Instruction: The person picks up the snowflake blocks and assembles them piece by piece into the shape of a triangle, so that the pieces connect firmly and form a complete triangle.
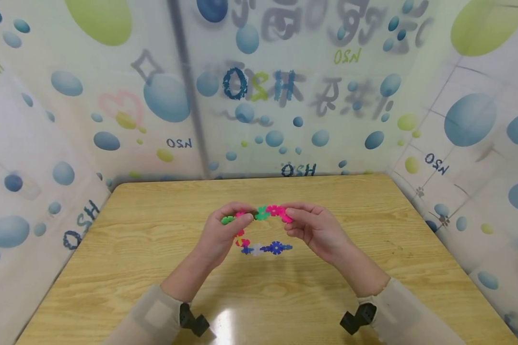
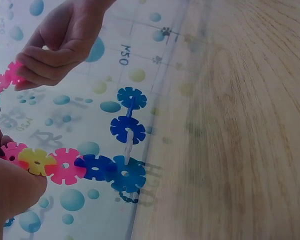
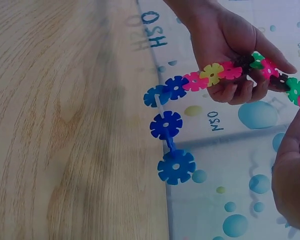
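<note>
A chain of snowflake-shaped interlocking plastic discs (image 1: 276,247) hangs between the two hands above the table, bent into an open loop. My left hand (image 1: 216,235) grips its upper left part between thumb and fingers, partly hiding pink, black and green discs (image 3: 257,61). With thumb and index finger, my right hand (image 1: 319,232) pinches a pink disc (image 1: 286,215) at the upper right end, linked to another pink disc and a green disc (image 1: 262,213). From the left hand, pink and yellow discs (image 2: 37,162) lead down to blue discs (image 3: 166,125) and a whitish one (image 2: 129,147), the far end hanging loose.
The wood-grain table (image 1: 267,297) spreads below both hands. A wall covering (image 1: 246,139) with blue and green dots rises behind its back edge and along both sides. Dark wrist cameras (image 1: 193,320) sit at the cuffs of the light sleeves (image 1: 151,314).
</note>
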Tool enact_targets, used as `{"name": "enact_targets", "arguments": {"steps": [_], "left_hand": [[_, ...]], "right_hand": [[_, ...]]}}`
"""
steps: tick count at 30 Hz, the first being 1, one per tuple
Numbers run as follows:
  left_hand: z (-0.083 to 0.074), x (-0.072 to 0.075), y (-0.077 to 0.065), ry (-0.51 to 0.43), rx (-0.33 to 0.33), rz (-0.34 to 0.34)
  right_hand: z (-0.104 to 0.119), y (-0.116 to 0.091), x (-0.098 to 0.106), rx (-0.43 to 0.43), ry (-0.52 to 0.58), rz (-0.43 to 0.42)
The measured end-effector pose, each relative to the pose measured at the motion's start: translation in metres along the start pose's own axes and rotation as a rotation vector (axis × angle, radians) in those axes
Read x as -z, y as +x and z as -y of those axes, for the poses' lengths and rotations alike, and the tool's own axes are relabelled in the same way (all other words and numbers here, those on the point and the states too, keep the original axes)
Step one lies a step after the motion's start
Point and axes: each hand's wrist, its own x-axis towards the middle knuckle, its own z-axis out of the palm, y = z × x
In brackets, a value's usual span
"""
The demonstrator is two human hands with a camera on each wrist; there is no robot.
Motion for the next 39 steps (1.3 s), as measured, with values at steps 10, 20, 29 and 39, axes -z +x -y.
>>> {"name": "enact_targets", "arguments": {"steps": [10, 20, 29, 39], "left_hand": [[0.002, 0.001, -0.002, 0.006, 0.003, -0.023], [0.005, 0.008, -0.004, 0.110, 0.057, -0.009], [-0.001, 0.009, -0.006, 0.286, 0.058, 0.008], [-0.015, -0.001, -0.003, 0.559, -0.116, -0.004]], "right_hand": [[-0.002, 0.001, 0.000, -0.009, -0.009, -0.013], [-0.013, 0.005, 0.004, -0.027, 0.009, -0.008], [-0.020, 0.006, 0.003, -0.045, -0.011, -0.003], [-0.021, 0.004, -0.001, -0.039, -0.025, -0.007]]}}
